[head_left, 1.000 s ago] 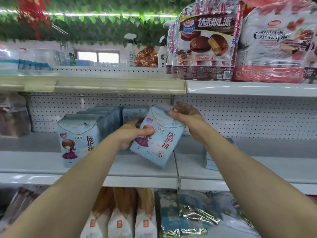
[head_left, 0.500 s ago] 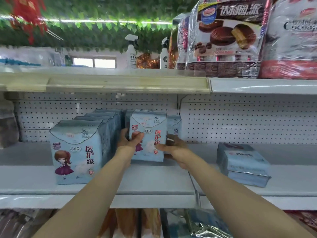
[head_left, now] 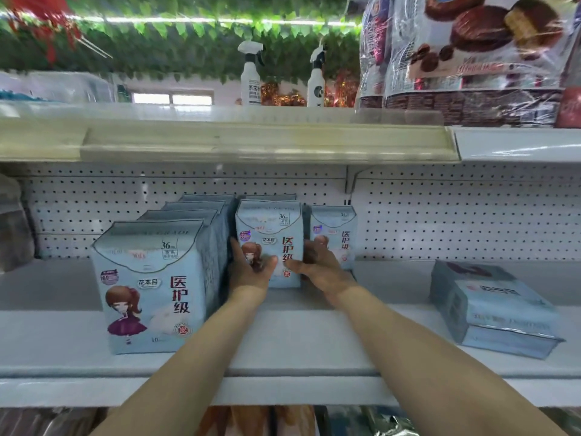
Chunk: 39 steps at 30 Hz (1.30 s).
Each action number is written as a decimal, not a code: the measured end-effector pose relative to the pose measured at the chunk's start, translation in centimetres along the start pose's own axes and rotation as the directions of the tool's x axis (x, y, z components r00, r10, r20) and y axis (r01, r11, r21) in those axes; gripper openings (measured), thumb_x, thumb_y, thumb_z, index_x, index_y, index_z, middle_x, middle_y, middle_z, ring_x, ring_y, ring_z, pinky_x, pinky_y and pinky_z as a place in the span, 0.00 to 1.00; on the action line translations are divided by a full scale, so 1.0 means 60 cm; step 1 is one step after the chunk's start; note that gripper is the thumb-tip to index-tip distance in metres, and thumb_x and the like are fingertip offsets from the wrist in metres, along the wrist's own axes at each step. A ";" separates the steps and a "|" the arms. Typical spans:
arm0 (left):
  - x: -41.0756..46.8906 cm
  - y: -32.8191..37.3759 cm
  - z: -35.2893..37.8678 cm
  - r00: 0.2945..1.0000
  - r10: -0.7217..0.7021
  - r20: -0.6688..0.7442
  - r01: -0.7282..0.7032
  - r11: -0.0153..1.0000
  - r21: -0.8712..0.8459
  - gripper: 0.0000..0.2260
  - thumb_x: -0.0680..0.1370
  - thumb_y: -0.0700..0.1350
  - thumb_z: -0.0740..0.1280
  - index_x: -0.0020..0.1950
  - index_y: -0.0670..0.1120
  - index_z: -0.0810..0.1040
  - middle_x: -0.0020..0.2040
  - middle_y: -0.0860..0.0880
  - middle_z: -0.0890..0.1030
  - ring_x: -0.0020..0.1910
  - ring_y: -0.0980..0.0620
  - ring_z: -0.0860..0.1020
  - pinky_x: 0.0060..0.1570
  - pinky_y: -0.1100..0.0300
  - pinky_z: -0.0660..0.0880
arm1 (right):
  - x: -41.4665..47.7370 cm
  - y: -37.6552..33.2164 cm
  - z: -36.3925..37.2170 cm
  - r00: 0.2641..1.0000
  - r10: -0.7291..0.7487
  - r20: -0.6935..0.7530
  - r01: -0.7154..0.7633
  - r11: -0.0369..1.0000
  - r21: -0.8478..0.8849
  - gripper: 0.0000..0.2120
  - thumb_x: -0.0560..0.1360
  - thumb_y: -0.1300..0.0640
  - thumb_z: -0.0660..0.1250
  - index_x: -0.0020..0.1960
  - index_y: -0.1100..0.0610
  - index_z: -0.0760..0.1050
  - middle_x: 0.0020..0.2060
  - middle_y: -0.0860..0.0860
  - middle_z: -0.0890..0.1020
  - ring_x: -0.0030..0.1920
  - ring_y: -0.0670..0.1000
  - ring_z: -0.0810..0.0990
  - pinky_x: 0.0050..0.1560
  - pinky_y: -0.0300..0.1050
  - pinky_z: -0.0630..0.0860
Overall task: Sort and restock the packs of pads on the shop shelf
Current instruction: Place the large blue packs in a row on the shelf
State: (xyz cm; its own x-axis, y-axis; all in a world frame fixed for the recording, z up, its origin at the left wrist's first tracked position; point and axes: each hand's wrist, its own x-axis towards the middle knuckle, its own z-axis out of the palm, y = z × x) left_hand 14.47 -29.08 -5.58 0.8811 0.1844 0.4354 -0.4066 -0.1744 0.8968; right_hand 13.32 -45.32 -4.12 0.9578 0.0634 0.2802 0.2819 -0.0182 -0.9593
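Now upright, seemingly shelf-set: pack [head_left: 269, 243], face outward, between both hands' grip

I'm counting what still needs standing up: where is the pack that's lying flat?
In the head view the flat pack lies on the right of the middle shelf, apart from the upright packs, right of the right hand.

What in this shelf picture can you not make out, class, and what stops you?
- Head view: packs behind the front left pack, count hidden by it.
- Lower front of the middle pack, covered by the left hand and right hand.
- Flat packs at right: print blurred.
- Bottom shelf goods, cut off by the edge.
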 end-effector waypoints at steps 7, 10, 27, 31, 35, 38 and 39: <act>0.014 -0.017 0.005 0.999 -0.048 0.005 0.048 0.999 0.024 0.32 0.77 0.40 0.72 0.75 0.36 0.59 0.52 0.51 0.73 0.42 0.54 0.77 0.42 0.72 0.72 | 0.014 0.018 0.005 0.997 -0.038 -0.063 0.029 0.991 -0.131 0.21 0.75 0.63 0.75 0.67 0.59 0.77 0.59 0.51 0.84 0.57 0.47 0.83 0.59 0.40 0.80; 0.013 -0.019 0.005 0.998 -0.062 0.007 0.062 0.997 0.044 0.31 0.77 0.41 0.72 0.75 0.37 0.60 0.53 0.52 0.75 0.43 0.54 0.78 0.43 0.70 0.72 | 0.011 0.020 0.006 0.993 -0.067 -0.096 0.039 0.963 -0.266 0.21 0.74 0.57 0.76 0.66 0.55 0.78 0.58 0.48 0.85 0.57 0.46 0.83 0.57 0.40 0.78; -0.148 0.175 0.160 0.981 -0.192 -0.006 0.189 0.961 0.199 0.33 0.78 0.61 0.67 0.75 0.43 0.65 0.70 0.39 0.72 0.70 0.37 0.70 0.67 0.46 0.71 | -0.126 -0.169 -0.199 0.959 -0.084 -0.272 -0.072 0.853 -0.517 0.29 0.72 0.46 0.77 0.69 0.57 0.76 0.65 0.52 0.79 0.61 0.54 0.81 0.65 0.53 0.77; -0.225 0.215 0.254 0.944 -0.264 0.196 0.233 0.958 0.167 0.32 0.80 0.60 0.64 0.76 0.40 0.67 0.74 0.40 0.71 0.71 0.41 0.70 0.68 0.51 0.68 | -0.204 -0.206 -0.307 0.926 -0.078 -0.369 -0.079 0.917 -0.391 0.25 0.73 0.48 0.77 0.66 0.57 0.78 0.62 0.51 0.81 0.60 0.53 0.80 0.62 0.52 0.80; -0.282 0.242 0.331 0.832 -0.447 0.328 0.432 0.894 0.121 0.33 0.82 0.62 0.58 0.79 0.41 0.60 0.79 0.43 0.63 0.76 0.41 0.64 0.71 0.50 0.64 | -0.271 -0.205 -0.416 0.877 -0.061 -0.477 -0.218 0.834 -0.507 0.21 0.75 0.47 0.75 0.60 0.60 0.78 0.55 0.51 0.80 0.56 0.51 0.78 0.61 0.50 0.76; -0.298 0.251 0.361 0.791 -0.493 0.362 0.483 0.867 0.123 0.33 0.82 0.65 0.55 0.76 0.41 0.66 0.75 0.43 0.69 0.73 0.42 0.67 0.67 0.52 0.66 | -0.306 -0.175 -0.467 0.850 0.190 -0.492 -0.437 0.776 -0.454 0.25 0.77 0.41 0.70 0.61 0.61 0.75 0.55 0.53 0.76 0.53 0.54 0.76 0.51 0.48 0.75; -0.303 0.254 0.367 0.789 -0.498 0.359 0.495 0.862 0.109 0.31 0.81 0.65 0.56 0.73 0.43 0.70 0.69 0.47 0.72 0.71 0.43 0.69 0.63 0.54 0.67 | -0.316 -0.164 -0.471 0.840 0.271 -0.471 -0.478 0.779 -0.405 0.29 0.77 0.40 0.69 0.66 0.62 0.74 0.61 0.54 0.76 0.58 0.55 0.76 0.52 0.49 0.77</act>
State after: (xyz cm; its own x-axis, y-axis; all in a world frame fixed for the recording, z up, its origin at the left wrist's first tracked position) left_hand -2.43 -56.38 -1.55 0.9846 -0.1153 -0.1316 0.1118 -0.1640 0.9801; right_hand -6.04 -74.56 1.01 0.9068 -0.4214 -0.0077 -0.2159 -0.4486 -0.8673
